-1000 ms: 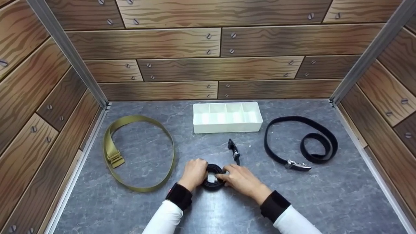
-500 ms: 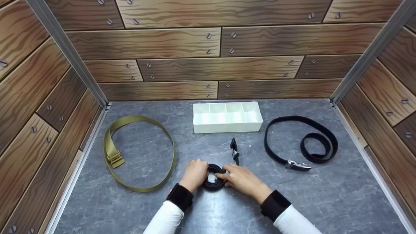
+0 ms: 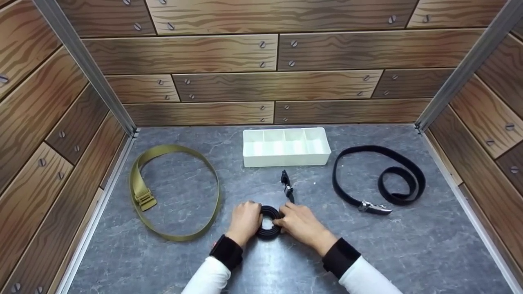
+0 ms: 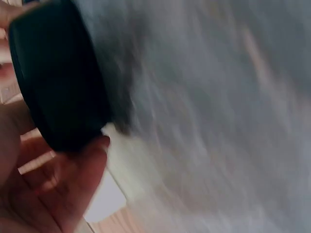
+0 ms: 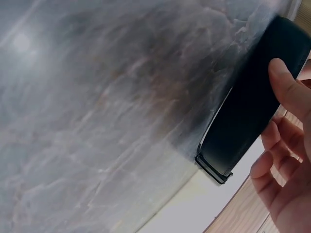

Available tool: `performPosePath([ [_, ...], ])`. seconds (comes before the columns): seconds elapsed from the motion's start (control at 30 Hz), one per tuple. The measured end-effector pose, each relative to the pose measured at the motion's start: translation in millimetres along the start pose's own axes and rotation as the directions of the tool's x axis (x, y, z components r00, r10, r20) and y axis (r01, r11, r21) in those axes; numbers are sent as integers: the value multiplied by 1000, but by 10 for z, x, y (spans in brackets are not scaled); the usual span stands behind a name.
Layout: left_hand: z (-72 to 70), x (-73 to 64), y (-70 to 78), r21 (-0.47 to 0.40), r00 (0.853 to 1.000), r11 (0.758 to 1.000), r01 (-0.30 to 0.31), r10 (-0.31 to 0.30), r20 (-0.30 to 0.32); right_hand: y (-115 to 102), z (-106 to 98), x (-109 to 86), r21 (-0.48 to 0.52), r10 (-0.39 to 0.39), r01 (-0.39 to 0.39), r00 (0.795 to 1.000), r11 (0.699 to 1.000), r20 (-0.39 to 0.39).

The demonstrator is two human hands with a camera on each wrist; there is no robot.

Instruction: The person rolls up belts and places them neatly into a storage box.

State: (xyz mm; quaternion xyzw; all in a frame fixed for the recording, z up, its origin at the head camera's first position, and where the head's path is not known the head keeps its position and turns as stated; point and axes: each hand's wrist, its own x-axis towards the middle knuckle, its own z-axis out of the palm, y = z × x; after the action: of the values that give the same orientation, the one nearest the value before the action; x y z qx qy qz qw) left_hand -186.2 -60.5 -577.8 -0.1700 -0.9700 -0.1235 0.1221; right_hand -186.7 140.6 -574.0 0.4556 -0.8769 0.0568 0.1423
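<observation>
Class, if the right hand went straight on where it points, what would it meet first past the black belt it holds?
Probably the left hand, gripping the opposite side of the coiled black belt, though depth is unclear.

head: from above, facing forward and down, well back, taking in plank walls and grey surface | left wrist: close, tilted, facing coiled black belt | right wrist: close, tilted, same belt | both wrists share: belt, surface

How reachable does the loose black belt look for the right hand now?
Probably yes: nothing appears to stand between the right hand and the loose black belt, though that hand holds the rolled belt and would likely need freeing.
</observation>
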Motion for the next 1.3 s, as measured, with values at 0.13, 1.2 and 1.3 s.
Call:
performPosePath([
  [0.13,-6,-53,98,-62,984,982,178,-178,14,-54,23,7,-29,31,-32,999,999,-37],
  [1.2,25,53,2,-52,999,999,1,2,48,-1,-39,69,141,5,-20,995,990,104],
  [1.3,11,-10,34,-81,994,991,105,-103,31,2,-32,68,94,-47,40,996,995,81],
])
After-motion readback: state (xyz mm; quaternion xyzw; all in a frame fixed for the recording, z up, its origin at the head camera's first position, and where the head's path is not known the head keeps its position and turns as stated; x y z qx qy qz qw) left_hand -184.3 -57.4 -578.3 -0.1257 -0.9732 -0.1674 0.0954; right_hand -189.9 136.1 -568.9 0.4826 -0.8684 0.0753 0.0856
